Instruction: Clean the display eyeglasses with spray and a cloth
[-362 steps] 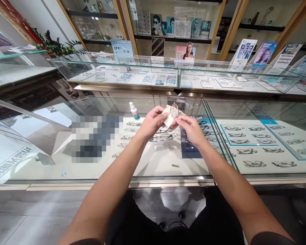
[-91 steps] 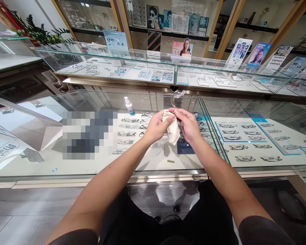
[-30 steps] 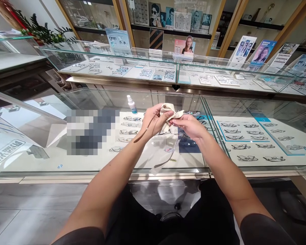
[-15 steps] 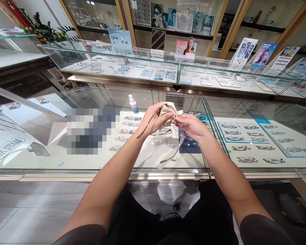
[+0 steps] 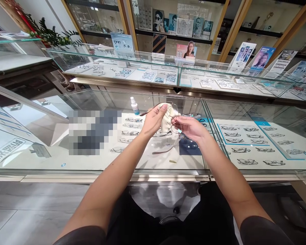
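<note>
A cream cleaning cloth (image 5: 166, 119) is bunched in my left hand (image 5: 153, 120), its thumb pressed on top against a thin-rimmed pair of glasses (image 5: 175, 109). One temple of the glasses sticks out to the left behind that hand. The other temple hangs low over the glass counter. My right hand (image 5: 191, 128) pinches the frame near its middle, fingertips close to the cloth's right edge. The cloth and fingers hide part of the lenses. Behind my left hand, a small white spray bottle (image 5: 134, 107) with a blue label stands upright on the counter.
Under the counter's glass top (image 5: 142, 166) lie rows of eyeglasses (image 5: 247, 161). A dark blue square (image 5: 190, 147) shows below my right hand. A white sign (image 5: 39, 150) stands at the left. Across the aisle is another display case (image 5: 153, 83).
My left hand has turned, its thumb now pointing upward on the cloth. The glasses have rotated: their left temple has swung up and away, and the lower one has shifted left.
</note>
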